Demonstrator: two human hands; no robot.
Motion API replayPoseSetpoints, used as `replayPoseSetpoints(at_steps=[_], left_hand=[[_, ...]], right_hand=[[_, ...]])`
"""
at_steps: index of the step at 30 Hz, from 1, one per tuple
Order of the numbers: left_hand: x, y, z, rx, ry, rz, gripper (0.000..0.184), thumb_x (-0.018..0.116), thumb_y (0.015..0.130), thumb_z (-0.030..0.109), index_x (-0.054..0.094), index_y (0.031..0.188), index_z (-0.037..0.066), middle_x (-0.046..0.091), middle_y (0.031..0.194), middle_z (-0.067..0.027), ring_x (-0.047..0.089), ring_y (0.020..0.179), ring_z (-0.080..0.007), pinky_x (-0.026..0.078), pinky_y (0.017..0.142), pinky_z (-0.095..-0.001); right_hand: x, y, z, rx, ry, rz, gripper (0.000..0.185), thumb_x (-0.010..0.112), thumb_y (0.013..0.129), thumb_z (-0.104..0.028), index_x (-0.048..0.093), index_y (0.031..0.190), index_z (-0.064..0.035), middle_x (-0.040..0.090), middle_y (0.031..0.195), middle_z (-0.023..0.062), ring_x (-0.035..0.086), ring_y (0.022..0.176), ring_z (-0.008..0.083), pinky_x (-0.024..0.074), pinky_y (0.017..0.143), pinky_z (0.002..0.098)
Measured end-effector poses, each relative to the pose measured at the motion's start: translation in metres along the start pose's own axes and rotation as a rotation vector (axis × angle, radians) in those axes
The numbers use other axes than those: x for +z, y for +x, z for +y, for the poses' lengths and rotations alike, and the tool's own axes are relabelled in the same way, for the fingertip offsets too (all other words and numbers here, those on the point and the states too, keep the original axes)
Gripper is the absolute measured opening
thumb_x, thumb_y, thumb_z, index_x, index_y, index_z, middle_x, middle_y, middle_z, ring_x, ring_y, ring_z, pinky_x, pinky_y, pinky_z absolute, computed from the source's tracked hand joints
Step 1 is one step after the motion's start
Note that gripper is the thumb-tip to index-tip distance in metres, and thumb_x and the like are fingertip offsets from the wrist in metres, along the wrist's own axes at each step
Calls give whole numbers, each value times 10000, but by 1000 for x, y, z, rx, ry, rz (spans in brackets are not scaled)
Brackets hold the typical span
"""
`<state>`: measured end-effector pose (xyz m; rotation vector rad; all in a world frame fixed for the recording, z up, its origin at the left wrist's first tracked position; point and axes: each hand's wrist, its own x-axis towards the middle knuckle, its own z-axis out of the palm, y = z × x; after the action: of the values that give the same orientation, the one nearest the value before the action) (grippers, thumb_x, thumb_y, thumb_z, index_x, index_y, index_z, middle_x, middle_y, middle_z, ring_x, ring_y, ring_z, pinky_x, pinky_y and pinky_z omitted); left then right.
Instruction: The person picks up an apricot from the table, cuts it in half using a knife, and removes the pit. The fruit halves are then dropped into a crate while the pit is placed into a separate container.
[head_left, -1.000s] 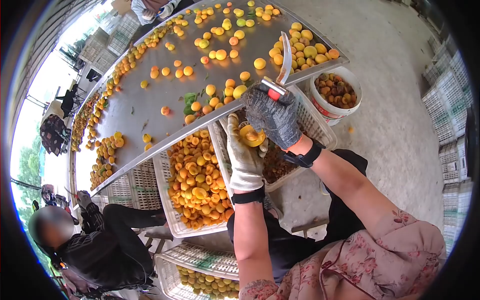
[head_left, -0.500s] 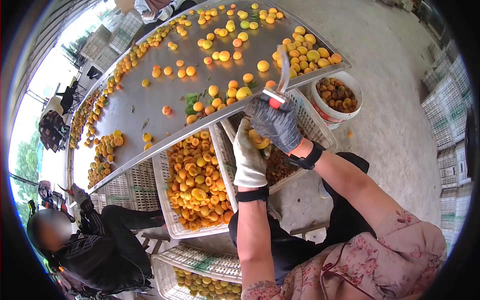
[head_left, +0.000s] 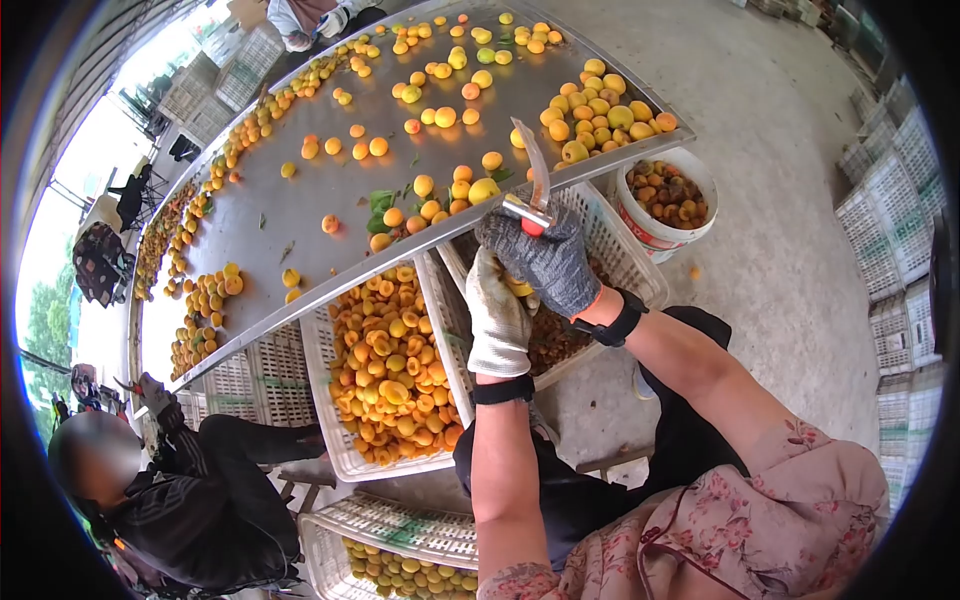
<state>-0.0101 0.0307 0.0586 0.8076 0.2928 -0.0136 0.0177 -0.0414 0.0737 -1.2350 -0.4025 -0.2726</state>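
My left hand (head_left: 497,315), in a white knit glove, is closed around an apricot (head_left: 520,288) that is mostly covered by both hands. Pressed up against it, my right hand (head_left: 545,255) wears a grey glove and grips a curved knife (head_left: 537,170). The blade points up and away over the table edge, and a bit of red handle shows at the fist. Below the hands sits a white crate (head_left: 655,285) with dark pits or scraps in it. To the left, another crate (head_left: 345,445) is full of halved apricots (head_left: 395,365).
A steel table (head_left: 330,180) holds scattered whole apricots and a heap (head_left: 605,110) at its right corner. A white bucket (head_left: 690,232) of brownish fruit stands beside it. One co-worker (head_left: 190,480) sits at left, another (head_left: 310,20) at the far side. Crates (head_left: 895,220) are stacked at right.
The right hand has turned slightly, so the knife blade now leans left instead of standing nearly upright. Less of the apricot shows between the hands. The whole view has shifted slightly.
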Motion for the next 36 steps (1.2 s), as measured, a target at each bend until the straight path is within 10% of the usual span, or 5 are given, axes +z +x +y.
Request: replayPoseSetpoints(at_steps=[9,26,30,36], left_hand=[[-4,1,0,-128,-212,53,181,467,927,289,511,911,115,506,669,11,488,458,-118,355,337,-228],[7,-2,-2,-105,-120,10,261,445,936,318,538,941,74,575,682,-22,515,429,-136,357,320,-228],[4,-3,-8,-34,-106,-128,308,408,942,308,555,993,42,609,739,-37,555,473,-156,401,349,-245],[17,-6,-6,81,-274,-58,212,409,937,202,555,950,49,591,811,-25,590,651,-123,494,523,-251]], right_hand=[[1,5,-8,303,737,148,127,622,839,-26,635,959,12,654,908,38,616,791,108,510,700,236],[-14,1,-3,327,438,60,128,631,833,-23,629,960,-8,640,858,18,598,803,86,499,697,229],[-23,10,4,373,1101,-140,139,633,831,-26,630,965,10,651,873,30,615,814,97,510,699,237],[-3,3,-24,-85,-81,-29,214,683,797,-60,643,1001,-7,677,859,70,631,771,118,507,677,258]])
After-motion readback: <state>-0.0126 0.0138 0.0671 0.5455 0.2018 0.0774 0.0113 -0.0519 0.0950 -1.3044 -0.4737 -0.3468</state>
